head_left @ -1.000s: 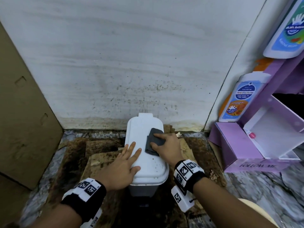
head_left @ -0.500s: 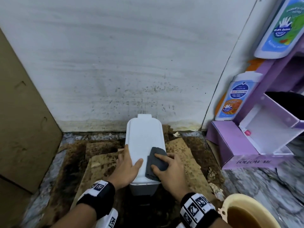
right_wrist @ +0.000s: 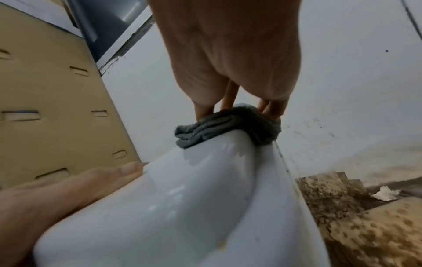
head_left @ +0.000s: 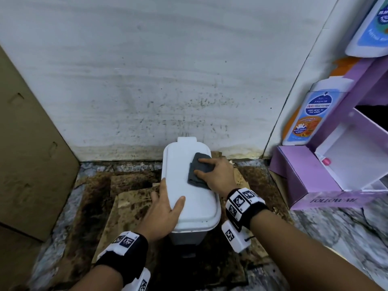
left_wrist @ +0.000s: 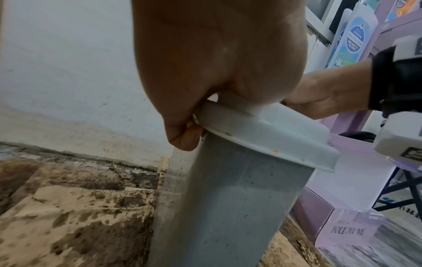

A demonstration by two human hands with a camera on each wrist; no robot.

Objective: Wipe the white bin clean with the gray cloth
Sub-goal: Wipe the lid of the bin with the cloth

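The white bin point(head_left: 195, 208) stands on the floor against the wall, its lid closed. My left hand point(head_left: 165, 206) grips the lid's left edge, thumb on top and fingers curled under the rim, as the left wrist view shows on the left hand point(left_wrist: 194, 115) and the bin point(left_wrist: 239, 198). My right hand point(head_left: 212, 171) presses the folded gray cloth point(head_left: 199, 171) flat on the lid's far right part with straight fingers. The right wrist view shows the right hand point(right_wrist: 237, 106) on the cloth point(right_wrist: 228, 122), which drapes over the edge of the bin's lid point(right_wrist: 182, 207).
A brown cardboard box point(head_left: 31, 154) stands close on the left. A purple display box point(head_left: 310, 177) with a soap bottle point(head_left: 310, 114) stands on the right. Stained cardboard sheets point(head_left: 130, 198) cover the floor around the bin. The speckled wall point(head_left: 168, 80) is right behind.
My right hand slid the cloth from the lid's near end back up to its far right part. The left hand kept its hold on the lid's left edge.
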